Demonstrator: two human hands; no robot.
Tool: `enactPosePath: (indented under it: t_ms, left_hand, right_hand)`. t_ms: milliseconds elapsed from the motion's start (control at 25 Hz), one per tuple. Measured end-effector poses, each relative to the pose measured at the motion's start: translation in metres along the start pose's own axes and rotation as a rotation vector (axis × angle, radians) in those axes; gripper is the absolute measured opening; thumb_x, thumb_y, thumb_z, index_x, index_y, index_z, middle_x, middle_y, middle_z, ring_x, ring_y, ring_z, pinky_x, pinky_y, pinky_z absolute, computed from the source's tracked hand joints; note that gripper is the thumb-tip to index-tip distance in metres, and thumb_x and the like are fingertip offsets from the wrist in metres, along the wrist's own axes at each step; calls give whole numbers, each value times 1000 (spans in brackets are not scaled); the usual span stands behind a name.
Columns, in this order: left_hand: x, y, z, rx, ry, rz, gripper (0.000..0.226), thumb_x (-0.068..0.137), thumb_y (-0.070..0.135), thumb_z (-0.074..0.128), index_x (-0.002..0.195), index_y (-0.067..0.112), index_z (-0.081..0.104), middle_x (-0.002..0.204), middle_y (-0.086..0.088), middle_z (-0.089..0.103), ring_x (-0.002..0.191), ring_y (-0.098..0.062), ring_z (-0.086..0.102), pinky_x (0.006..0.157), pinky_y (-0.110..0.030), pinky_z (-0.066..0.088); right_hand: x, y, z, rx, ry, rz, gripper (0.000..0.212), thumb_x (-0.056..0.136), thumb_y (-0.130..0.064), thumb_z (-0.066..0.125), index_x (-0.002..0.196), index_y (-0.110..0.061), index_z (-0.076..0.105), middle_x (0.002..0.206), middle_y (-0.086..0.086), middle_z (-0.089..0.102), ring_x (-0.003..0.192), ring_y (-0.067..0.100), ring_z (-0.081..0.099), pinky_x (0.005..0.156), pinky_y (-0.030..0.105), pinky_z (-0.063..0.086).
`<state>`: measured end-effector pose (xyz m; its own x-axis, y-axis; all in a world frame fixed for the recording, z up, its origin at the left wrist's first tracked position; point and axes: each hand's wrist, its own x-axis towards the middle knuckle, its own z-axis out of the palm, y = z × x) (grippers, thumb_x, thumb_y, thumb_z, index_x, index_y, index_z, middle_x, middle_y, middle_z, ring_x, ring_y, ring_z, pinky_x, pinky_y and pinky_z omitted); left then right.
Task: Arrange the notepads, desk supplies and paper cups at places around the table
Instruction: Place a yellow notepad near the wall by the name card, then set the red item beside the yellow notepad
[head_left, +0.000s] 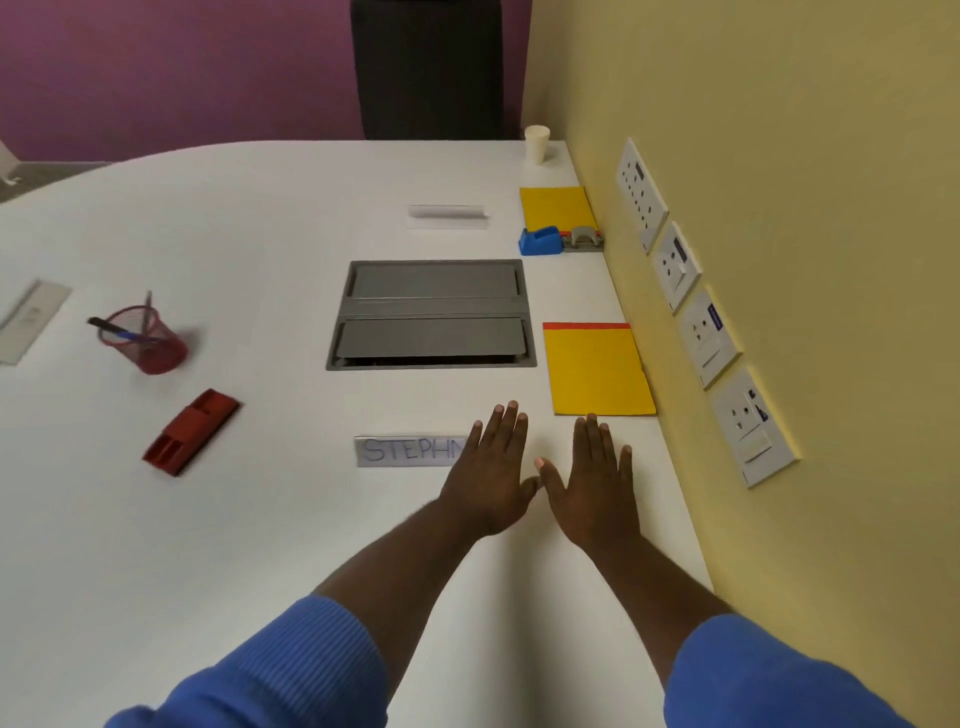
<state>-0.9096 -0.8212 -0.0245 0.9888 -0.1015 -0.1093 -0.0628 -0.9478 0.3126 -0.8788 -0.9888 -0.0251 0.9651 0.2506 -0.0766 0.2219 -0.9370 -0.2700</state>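
The white table (260, 519) is set against a yellow wall (805, 130). The left hand (491, 478) and right hand (592, 488) are laid flat, fingers straight, and the notepad (597, 371) is seen just beyond the right one.

White tabletop (234, 234), right edge against the wall. Grey cable hatch (431, 314) set flush at centre. Along the right edge, far to near: paper cup (536, 144); far yellow notepad (557, 208), with blue tape dispenser (540, 241) and grey hole punch (584, 239) at its near end; near yellow notepad (597, 371), red binding. Left side: red mesh pen cup (148, 340) holding pens, red plastic tray (191, 432). Name cards: far name card (448, 215), left name card (31, 319), nearest name card (410, 451), its end covered by my left hand (493, 467).
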Motion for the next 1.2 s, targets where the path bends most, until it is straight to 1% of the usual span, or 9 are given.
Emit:
enactPosePath:
  t_ms: [200,320,520,760,840,960,1000,1080,1200]
  left_hand:
    - [-102,-31,-51,20,-1,37,89,103,64,33,162,14,-10,167,-4,-24,156,-22,-21,129,-44,-4]
    - [-159,-56,-82,74,30,64,95,100,68,35,163,12,-10,168,-6,-22,156,-23,-20,128,-44,-5]
    - [-234,-96,-129,130,56,30,98,97,75,26,162,13,-11,167,-5,-23,156,-23,-20,123,-41,-13]
    - [-285,-119,-148,121,82,-45,94,100,71,30,163,13,-10,170,-5,-20,155,-22,-22,123,-41,-12]
    - [-297,-127,-149,110,87,-72,93,101,70,29,163,13,-11,169,-5,-23,155,-22,-22,124,-41,-12]
    - [-308,-144,-143,113,102,-107,93,100,71,25,162,14,-13,166,-4,-27,156,-22,-22,126,-42,-9]
    - [-312,-150,-142,119,100,-110,93,100,71,25,162,14,-13,165,-4,-28,156,-23,-22,127,-42,-8]
    - [-316,-165,-139,111,93,-117,92,100,71,26,161,15,-13,164,-3,-28,155,-23,-22,127,-42,-9]
    - [-310,-196,-136,101,54,-82,90,101,68,28,161,15,-12,164,-3,-29,156,-23,-22,127,-41,-10]
  right_hand:
    - [-98,-78,-15,36,22,29,88,95,-69,20,162,-14,3,170,5,1,157,20,-3,126,46,-3]
    - [-143,-129,-26,65,24,64,93,92,-74,20,162,-15,0,170,4,-2,157,20,-5,125,45,-5]
    - [-194,-199,-43,62,47,31,100,90,-80,20,162,-16,-4,170,3,-5,156,19,-8,124,45,-8]
    - [-212,-245,-45,27,82,-112,104,86,-85,12,162,-17,-5,170,3,-5,156,19,-6,125,47,-6]
    - [-212,-258,-42,35,46,-149,105,86,-86,9,162,-15,-3,170,4,-2,157,19,-4,125,46,-6]
    - [-212,-273,-30,78,75,-195,106,85,-86,12,162,-13,1,170,4,2,157,19,-3,126,46,-5]
    - [-210,-278,-25,92,52,-202,105,86,-85,13,162,-14,-1,170,3,1,157,18,-5,126,45,-7]
    - [-207,-290,-12,89,13,-205,103,87,-85,15,162,-17,-4,170,0,-3,156,16,-9,124,43,-11]
    - [-193,-314,9,96,26,-175,103,87,-85,18,161,-17,-4,170,0,-3,156,16,-10,123,41,-14]
